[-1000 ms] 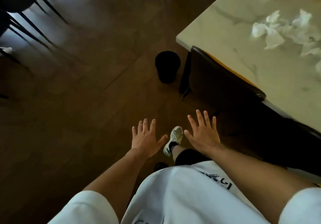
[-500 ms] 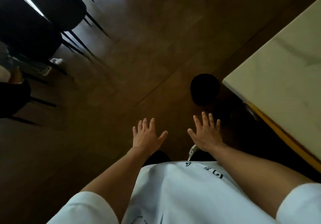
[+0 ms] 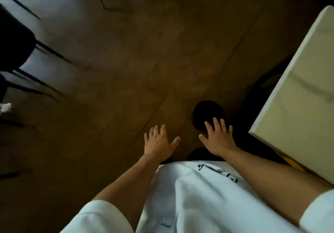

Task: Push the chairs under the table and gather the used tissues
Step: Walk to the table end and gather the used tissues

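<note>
Neither hand grips anything: the person's left hand (image 3: 159,142) and right hand (image 3: 216,138) hang palm-down with fingers spread and relaxed, probably free for whichever chair comes next. The right hand's fingertips overlap a round black bin (image 3: 207,113) on the dark wooden floor (image 3: 126,70) (contact cannot be told); the pale marble-patterned table (image 3: 298,106) stands just right, no tissues showing on its visible part; black thin-legged chairs (image 3: 16,39) stand well apart at far left.

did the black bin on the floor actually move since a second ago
Cannot tell. The bin stays just off the table corner in every frame; its shift in the picture follows the head camera turning.
</note>
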Available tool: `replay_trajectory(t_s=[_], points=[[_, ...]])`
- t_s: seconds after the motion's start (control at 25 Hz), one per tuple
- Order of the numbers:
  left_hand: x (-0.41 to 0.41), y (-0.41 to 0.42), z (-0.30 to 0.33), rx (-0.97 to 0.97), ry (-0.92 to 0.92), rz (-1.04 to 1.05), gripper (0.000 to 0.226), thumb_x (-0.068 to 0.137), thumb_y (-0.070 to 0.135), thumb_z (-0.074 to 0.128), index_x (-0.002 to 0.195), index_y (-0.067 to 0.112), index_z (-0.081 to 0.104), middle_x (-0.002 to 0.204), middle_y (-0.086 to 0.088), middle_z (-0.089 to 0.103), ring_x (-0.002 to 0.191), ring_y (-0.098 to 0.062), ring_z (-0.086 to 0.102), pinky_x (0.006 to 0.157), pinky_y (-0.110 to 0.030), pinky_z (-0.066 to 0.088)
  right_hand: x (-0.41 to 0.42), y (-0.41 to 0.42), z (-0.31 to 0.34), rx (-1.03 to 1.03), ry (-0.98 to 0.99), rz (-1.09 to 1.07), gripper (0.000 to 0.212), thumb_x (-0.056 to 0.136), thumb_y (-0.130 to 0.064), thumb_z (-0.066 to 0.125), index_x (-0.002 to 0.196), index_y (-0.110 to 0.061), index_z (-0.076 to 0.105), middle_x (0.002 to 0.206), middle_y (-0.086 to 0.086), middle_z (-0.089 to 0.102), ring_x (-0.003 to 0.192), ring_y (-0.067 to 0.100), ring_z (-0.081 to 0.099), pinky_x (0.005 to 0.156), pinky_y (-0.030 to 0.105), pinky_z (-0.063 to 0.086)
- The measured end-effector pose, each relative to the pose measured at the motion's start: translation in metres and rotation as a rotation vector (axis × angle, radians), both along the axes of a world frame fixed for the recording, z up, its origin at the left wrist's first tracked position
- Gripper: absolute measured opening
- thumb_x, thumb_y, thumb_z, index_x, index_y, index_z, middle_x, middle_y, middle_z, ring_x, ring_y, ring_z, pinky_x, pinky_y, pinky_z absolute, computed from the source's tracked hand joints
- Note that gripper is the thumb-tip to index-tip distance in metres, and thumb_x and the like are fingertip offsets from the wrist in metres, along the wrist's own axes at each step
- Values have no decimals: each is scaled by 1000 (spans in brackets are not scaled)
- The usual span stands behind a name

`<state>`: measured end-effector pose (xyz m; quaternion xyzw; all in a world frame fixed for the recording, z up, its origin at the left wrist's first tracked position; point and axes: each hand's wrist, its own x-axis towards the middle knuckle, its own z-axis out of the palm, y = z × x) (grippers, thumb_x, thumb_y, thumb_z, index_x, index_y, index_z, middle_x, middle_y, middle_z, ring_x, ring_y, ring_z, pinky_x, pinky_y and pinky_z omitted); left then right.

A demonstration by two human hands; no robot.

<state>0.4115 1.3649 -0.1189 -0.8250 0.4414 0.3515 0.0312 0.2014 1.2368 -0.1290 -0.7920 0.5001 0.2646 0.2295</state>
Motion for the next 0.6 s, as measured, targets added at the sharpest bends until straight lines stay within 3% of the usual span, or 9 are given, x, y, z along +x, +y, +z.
replay_trajectory(t_s=[0.36, 0.6], points=[[132, -217, 0, -47, -61, -310, 92, 89, 81, 30, 159, 22, 21, 165, -10, 24, 154, -30, 15, 124, -54, 11, 124, -138, -3, 3, -69, -291, 72, 99, -63, 27, 159, -26, 16, 169, 10, 2, 153, 35, -4, 121, 61, -1], [172, -357, 1, 1, -219, -503, 92, 88, 83, 26, 153, 17, 33, 156, -11, 40, 147, -31, 29, 120, -55, 22, 149, -258, -22, 69, -169, -423, 73, 99, -63, 27, 160, -24, 13, 168, 12, 1, 154, 35, -3, 121, 61, -1]])
